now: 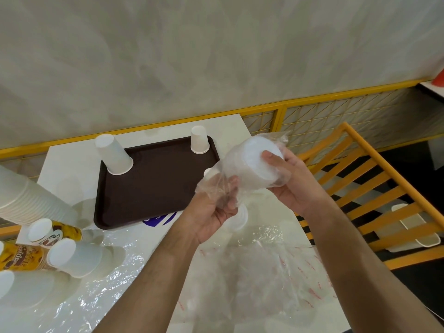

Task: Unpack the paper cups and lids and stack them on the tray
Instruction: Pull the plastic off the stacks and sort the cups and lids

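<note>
I am looking down at a white table [72, 174] with both bare hands raised above it. My right hand [286, 179] is curled around a stack of white lids [258, 162] still inside a clear plastic bag [230, 171], thumb pressed on the top lid. My left hand [213, 210] pinches the loose end of that bag, fingers bunched around the crinkled film. The bagged lids are held in the air, just right of a dark brown tray [153, 186] lying on the table. Two white paper cups stand upside down on the tray: a large cup [113, 153] at its far left corner and a small cup [199, 139] at its far right corner. To the left lie a long stack of white cups [28, 200] on its side and some printed cups [55, 231]. Empty clear wrapping [252, 280] is spread over the near part of the table. A yellow wooden chair [374, 195] stands at the right
</note>
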### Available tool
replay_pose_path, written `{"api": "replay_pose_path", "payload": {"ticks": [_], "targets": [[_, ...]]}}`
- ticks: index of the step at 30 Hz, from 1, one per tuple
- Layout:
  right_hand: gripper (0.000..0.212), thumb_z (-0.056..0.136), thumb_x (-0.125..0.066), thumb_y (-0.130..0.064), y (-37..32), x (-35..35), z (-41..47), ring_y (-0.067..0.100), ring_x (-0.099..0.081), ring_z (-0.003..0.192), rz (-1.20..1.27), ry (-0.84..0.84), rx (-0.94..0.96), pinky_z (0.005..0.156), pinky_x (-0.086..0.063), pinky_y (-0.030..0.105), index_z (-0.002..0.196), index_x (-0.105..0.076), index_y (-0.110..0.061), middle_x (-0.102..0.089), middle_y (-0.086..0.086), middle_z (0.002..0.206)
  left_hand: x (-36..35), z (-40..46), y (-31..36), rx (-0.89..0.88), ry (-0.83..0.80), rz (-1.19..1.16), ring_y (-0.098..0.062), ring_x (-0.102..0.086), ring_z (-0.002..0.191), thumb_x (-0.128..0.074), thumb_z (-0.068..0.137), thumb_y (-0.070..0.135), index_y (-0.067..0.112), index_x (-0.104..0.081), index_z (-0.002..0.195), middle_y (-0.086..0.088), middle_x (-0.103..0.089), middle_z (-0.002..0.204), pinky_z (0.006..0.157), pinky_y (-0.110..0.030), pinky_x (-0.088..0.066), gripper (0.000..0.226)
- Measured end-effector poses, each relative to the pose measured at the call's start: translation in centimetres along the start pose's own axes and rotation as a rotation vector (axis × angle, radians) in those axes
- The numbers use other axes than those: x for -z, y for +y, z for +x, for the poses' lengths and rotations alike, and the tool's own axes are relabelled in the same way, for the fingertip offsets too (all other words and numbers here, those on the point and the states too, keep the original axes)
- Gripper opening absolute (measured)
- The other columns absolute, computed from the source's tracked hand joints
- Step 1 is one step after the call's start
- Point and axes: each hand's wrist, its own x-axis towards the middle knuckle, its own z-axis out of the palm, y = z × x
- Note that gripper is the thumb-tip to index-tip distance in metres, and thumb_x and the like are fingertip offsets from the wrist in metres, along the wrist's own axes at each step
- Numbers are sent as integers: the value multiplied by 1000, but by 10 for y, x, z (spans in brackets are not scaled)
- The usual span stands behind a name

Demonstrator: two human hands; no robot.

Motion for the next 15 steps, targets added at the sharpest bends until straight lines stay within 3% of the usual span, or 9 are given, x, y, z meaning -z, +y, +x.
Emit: {"api": "replay_pose_path", "payload": {"ticks": [2,4,7,11,15], "targets": [[48,83,-71,-20,2,0,0,22,-69,103,-25,-4,15,70,-59,29,130,-62,-14,-69,6,118,2,1,3,-32,-13,83,-9,-42,48,-52,96,-4,14,-63,116,3,-57,77,48,-21,-32,29],[48,82,-72,-19,3,0,1,22,-69,103,-59,-9,43,71,-59,29,129,-63,-13,-70,6,116,1,0,7,-50,-14,159,-10,-37,53,-59,94,0,20,-65,122,3,-55,81,49,-23,-27,34],[43,83,-72,-17,4,1,3,25,-69,105,-133,-22,102,76,-59,33,126,-67,-12,-70,9,116,-2,-3,12,-68,-54,257,-13,-36,66,-71,87,16,30,-67,112,5,-54,88,48,-24,-27,29],[42,80,-78,-23,3,1,4,34,-67,111,-264,-30,130,83,-59,43,121,-71,-14,-67,13,125,-1,-4,12,-60,-23,277,-16,-48,76,-80,76,27,38,-73,99,4,-59,92,52,-27,-35,27],[50,75,-82,-32,2,-4,2,34,-70,105,-352,-12,140,82,-60,46,122,-72,-17,-69,11,124,-1,-3,10,-77,-9,202,-23,-58,91,-84,66,25,36,-75,89,0,-67,97,66,-38,-50,27]]}}
